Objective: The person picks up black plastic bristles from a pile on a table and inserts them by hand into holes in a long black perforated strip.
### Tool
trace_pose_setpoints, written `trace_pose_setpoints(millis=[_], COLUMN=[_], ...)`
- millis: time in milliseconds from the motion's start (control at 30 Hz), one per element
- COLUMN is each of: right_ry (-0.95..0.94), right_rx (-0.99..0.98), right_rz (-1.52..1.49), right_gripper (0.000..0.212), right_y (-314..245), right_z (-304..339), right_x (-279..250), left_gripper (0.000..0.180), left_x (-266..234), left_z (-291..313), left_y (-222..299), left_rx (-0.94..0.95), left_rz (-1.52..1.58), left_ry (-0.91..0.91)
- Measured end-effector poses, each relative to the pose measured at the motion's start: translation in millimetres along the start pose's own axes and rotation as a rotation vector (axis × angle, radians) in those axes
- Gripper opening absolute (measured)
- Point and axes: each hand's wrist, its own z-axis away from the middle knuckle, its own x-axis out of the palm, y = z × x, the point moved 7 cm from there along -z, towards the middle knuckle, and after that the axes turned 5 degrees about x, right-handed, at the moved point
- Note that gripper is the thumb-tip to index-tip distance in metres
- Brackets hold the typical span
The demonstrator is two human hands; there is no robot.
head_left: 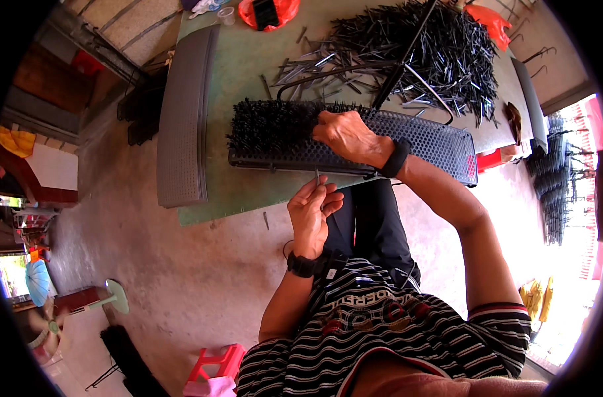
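A long dark panel [420,135] full of round holes lies along the near side of the green table. Short black strips [268,129] stand densely upright in its left part; the right part shows bare holes. My right hand [351,137] is closed at the edge of the standing strips, its fingertips down against the panel. What it pinches, if anything, is hidden. Just in front of the panel's near edge, my left hand [311,208] is turned palm up. Between its thumb and fingers it pinches a thin dark strip [317,176] pointing upward.
A large heap of loose black strips [440,59] covers the table's far right. A metal rod frame [387,86] rises behind the panel. Grey perforated panels [186,126] lie at the table's left side. A red stool [215,364] and a fan [50,324] stand on the floor.
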Motion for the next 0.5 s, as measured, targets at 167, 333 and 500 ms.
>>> trace_pose_setpoints(millis=[167, 333, 500], right_ry=[-0.167, -0.226, 0.242], right_rx=[0.406, 0.719, 0.633], right_rz=[-0.543, -0.948, -0.932], right_gripper=[0.020, 0.012, 0.026], right_y=[8, 4, 13], right_z=[19, 54, 38], right_x=[-11, -1, -21], left_gripper=[0.021, 0.028, 0.034], left_x=[2, 20, 19], left_z=[-2, -9, -4], left_y=[6, 0, 5], left_rx=[0.067, 0.005, 0.042], left_rz=[-0.075, -0.132, -0.150], left_ry=[-0.060, -0.164, -0.087])
